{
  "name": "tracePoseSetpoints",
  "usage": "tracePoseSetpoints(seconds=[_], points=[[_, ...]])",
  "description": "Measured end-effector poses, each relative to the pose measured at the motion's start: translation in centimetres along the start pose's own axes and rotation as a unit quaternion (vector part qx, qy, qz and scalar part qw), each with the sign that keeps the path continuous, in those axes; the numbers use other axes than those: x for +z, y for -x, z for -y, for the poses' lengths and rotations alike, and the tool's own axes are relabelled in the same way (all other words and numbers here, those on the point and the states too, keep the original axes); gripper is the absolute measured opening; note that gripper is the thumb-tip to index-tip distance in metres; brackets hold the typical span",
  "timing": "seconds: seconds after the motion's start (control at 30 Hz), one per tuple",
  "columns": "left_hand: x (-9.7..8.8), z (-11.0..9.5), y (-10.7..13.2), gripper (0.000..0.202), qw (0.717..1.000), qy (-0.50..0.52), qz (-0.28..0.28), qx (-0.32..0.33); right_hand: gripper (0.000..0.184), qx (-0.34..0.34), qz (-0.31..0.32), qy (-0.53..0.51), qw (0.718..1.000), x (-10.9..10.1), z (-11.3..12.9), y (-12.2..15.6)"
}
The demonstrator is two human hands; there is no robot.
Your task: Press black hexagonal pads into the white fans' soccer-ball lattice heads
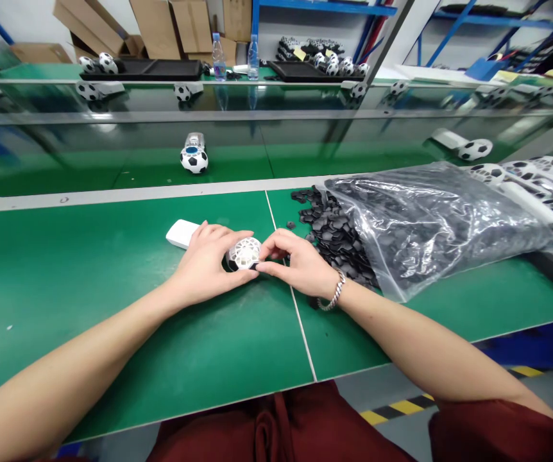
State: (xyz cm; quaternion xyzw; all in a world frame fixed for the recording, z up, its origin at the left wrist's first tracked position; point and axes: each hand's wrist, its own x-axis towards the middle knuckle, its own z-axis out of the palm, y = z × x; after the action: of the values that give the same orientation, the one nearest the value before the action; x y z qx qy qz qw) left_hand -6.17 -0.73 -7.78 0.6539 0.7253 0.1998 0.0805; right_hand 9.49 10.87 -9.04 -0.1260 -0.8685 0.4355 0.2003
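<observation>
My left hand cups a white lattice ball shell from the left, over the green mat. A few black patches show on the shell's lower left side. The fingertips of my right hand pinch at the shell's right side, and any small piece between them is hidden. Under my left fingers lies a white oblong handset. To the right of my right hand, a heap of black pentagon patches spills from a clear plastic bag.
Beyond a glass panel stands a black-and-white soccer ball toy on a white base. Black trays with more balls, water bottles, cardboard boxes and blue shelving stand further back. White lattice shells are piled at the right.
</observation>
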Motion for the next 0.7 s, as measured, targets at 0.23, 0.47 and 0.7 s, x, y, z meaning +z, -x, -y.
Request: tracePoseSetpoints(seconds=[0.23, 0.47, 0.7], points=[[0.2, -0.3, -0.1, 0.056, 0.999, 0.032, -0.017, -0.005, 0.019, 0.069, -0.009, -0.043, 0.997, 0.3, 0.1, -0.5], [0.1, -0.3, 0.2, 0.055, 0.999, 0.020, -0.025, 0.006, 0.018, 0.033, -0.014, -0.050, 0.998, 0.9, -0.2, -0.4], [0.1, 0.1, 0.1, 0.067, 0.999, 0.017, 0.012, 0.045, 0.012, 0.058, -0.052, 0.256, 0.964, -3.3, -2.9, -2.3]])
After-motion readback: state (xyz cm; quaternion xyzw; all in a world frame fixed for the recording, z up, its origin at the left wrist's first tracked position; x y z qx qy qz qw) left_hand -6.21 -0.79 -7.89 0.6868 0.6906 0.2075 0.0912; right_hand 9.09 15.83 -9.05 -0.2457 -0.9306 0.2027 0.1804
